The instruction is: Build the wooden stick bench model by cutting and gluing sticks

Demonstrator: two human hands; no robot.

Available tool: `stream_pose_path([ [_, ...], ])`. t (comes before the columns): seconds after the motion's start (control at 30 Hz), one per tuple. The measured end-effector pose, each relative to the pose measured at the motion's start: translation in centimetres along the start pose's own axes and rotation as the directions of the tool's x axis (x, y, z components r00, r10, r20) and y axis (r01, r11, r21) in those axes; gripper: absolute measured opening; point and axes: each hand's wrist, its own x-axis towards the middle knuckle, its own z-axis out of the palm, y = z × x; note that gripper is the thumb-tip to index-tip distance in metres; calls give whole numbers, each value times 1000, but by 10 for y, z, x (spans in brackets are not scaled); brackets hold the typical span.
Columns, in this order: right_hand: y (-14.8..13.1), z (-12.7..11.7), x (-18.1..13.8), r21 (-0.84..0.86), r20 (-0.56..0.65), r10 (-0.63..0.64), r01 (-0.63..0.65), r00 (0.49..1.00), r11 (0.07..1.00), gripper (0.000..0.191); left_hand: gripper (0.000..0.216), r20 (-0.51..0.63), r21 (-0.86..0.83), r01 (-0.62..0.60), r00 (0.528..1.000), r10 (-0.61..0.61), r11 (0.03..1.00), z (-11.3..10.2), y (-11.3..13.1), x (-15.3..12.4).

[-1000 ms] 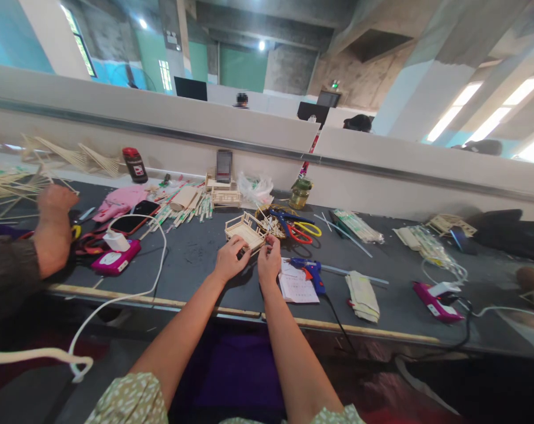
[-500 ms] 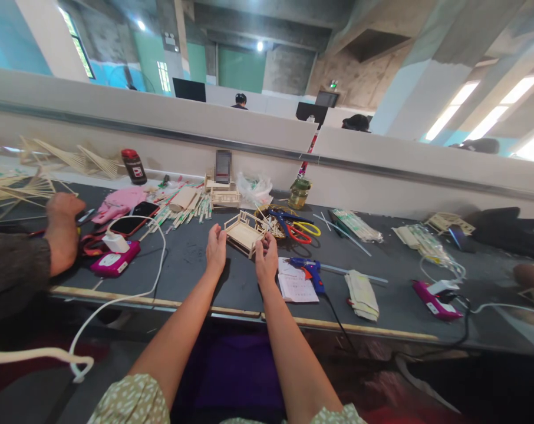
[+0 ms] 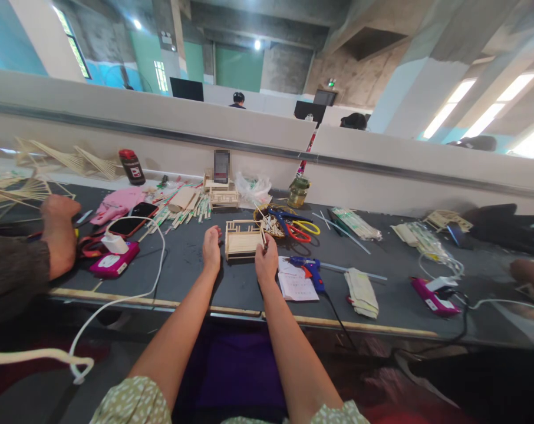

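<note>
Forearms, yours, enter from the bottom edge, sleeves cut off there. Landmark: small wooden stick model (image 3: pixel 243 239), standing on the dark table (image 3: pixel 196 259) just beyond your hands.

Your right hand (image 3: pixel 267 261) touches the model's right end, fingers curled at that corner; whether they pinch a thin stick there is too small to tell. Your left hand (image 3: pixel 211 248) rests just left of the model, fingers loosely extended, holding nothing, apart from the wood.

Right of the model, near: white paper slip (image 3: pixel 297 285), blue glue gun (image 3: pixel 309 270), its cord running off the table edge. Further right: folded cloth (image 3: pixel 362 292), magenta device (image 3: pixel 432 299).

Behind the model, right: basket of sticks, half hidden under scissors (image 3: pixel 293 227); a glass jar (image 3: pixel 299 192) beyond.

Left of the model: white cable (image 3: pixel 154 259), pink device (image 3: pixel 112 263), phone (image 3: pixel 132 219). A co-worker's hand (image 3: pixel 57 232) at far left, its fingers hidden.

Far behind: grey partition (image 3: pixel 249 138), heads beyond, indistinct.
</note>
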Motion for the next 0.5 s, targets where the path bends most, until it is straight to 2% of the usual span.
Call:
stream_pose_path([
  [0.13, 2, 0, 1, -7, -2, -17, 17, 1000, 1000, 40, 54, 19, -83, 92, 996, -90, 992, 6, 1, -1],
  [0.5, 0, -1, 0, -16, -14, -25, 24, 1000, 1000, 41, 54, 31, -57, 89, 996, -88, 994, 5, 4, -3],
])
